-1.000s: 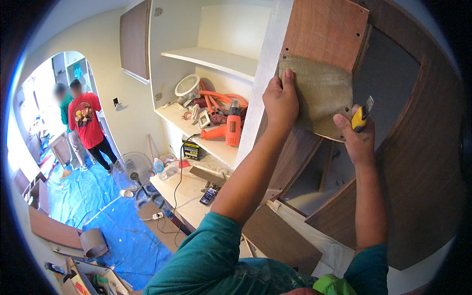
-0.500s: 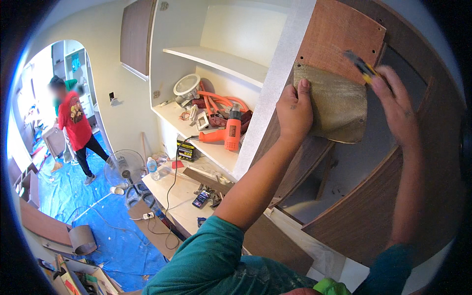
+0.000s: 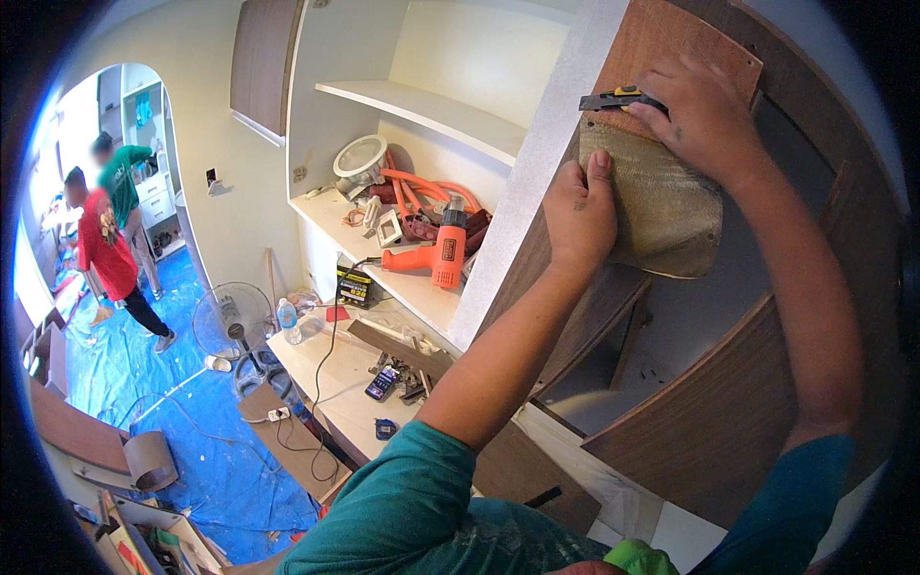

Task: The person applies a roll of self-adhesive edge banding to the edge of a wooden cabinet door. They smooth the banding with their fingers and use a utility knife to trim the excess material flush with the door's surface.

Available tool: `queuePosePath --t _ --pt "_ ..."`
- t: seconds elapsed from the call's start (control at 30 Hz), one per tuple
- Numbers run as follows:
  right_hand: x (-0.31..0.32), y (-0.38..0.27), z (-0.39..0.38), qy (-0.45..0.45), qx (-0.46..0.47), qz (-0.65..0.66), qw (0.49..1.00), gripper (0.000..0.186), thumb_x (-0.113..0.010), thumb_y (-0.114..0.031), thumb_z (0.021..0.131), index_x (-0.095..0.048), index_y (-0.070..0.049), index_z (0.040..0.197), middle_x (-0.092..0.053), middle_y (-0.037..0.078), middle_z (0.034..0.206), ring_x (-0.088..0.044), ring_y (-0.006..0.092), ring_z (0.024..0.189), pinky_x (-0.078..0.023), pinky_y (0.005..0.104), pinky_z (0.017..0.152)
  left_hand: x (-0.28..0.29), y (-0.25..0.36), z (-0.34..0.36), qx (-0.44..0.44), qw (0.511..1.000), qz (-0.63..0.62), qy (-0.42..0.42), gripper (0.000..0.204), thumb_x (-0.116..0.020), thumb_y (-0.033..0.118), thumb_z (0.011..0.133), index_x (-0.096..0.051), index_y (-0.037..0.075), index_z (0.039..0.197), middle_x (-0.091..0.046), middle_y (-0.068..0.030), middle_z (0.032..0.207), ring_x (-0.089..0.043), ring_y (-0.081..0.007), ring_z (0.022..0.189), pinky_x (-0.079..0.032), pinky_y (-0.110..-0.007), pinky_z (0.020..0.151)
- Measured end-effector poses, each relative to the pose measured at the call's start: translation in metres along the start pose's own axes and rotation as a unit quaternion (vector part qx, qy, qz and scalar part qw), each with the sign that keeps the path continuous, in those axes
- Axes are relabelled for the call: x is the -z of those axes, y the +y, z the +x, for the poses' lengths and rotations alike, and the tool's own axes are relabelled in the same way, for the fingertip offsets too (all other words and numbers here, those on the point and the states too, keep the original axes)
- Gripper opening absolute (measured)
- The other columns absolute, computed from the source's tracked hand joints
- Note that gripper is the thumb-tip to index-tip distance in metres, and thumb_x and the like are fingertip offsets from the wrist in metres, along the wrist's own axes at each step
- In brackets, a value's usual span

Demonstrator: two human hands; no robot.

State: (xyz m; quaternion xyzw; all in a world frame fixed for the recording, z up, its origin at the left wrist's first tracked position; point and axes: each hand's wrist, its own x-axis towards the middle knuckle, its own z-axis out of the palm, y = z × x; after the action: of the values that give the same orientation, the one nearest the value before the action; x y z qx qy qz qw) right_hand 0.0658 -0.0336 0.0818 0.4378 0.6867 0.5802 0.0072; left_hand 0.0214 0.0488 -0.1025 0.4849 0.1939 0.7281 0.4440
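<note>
My right hand (image 3: 704,120), gripping the knife (image 3: 629,93), has swung its blade (image 3: 598,102) within reach of the sheet (image 3: 666,206). My left hand (image 3: 581,211) pinches it (thumb outward).

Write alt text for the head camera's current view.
A person's right hand holds a yellow-and-black knife over a reddish wooden panel, while the left hand holds a tan sheet below. To the left, an orange heat gun rests on a shelf; beyond, two people are on blue sheeting.
</note>
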Motion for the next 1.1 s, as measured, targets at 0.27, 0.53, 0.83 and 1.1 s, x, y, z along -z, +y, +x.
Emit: queuePosePath --t 0.27,0.53,0.83,1.1 --pt "0.024 0.013 -0.015 -0.124 -0.046 -0.013 0.991 0.031 -0.069 -0.028 0.091 -0.068 -0.006 0.113 -0.067 0.013 0.112 -0.060 0.0339 0.113 -0.046 0.0480 0.099 0.006 0.007 -0.001 -0.001 1.000 0.028 -0.010 0.054 -0.055 0.046 0.104 -0.065 -0.005 0.090 -0.064 -0.0175 0.071 -0.055 -0.0211 0.068 -0.048 -0.039 0.067" --pt "0.072 0.057 -0.026 -0.136 0.034 -0.043 0.989 0.028 -0.073 -0.024 0.084 -0.070 -0.007 0.106 -0.069 0.015 0.103 -0.064 0.0380 0.099 -0.050 0.0497 0.087 0.004 0.009 -0.004 0.025 0.999 0.024 -0.016 0.056 -0.055 0.049 0.103 -0.061 -0.004 0.085 -0.061 -0.0192 0.071 -0.054 -0.0223 0.068 -0.047 -0.040 0.068" --pt "0.013 0.019 0.008 -0.069 0.021 0.017 0.997 0.027 -0.068 -0.029 0.090 -0.070 -0.011 0.109 -0.070 0.012 0.100 -0.066 0.0373 0.096 -0.051 0.0497 0.086 0.001 0.001 -0.004 0.014 1.000 0.007 -0.008 0.055 -0.056 0.049 0.103 -0.063 -0.004 0.088 -0.063 -0.0171 0.072 -0.055 -0.0187 0.070 -0.047 -0.037 0.067" --pt "0.011 0.012 0.010 -0.087 0.029 0.034 0.995 0.029 -0.071 -0.027 0.087 -0.071 -0.011 0.111 -0.070 0.011 0.108 -0.065 0.0350 0.104 -0.049 0.0493 0.091 0.002 0.005 -0.005 0.007 1.000 0.005 -0.012 0.053 -0.056 0.046 0.104 -0.063 -0.004 0.088 -0.062 -0.0159 0.071 -0.053 -0.0183 0.069 -0.047 -0.037 0.067"
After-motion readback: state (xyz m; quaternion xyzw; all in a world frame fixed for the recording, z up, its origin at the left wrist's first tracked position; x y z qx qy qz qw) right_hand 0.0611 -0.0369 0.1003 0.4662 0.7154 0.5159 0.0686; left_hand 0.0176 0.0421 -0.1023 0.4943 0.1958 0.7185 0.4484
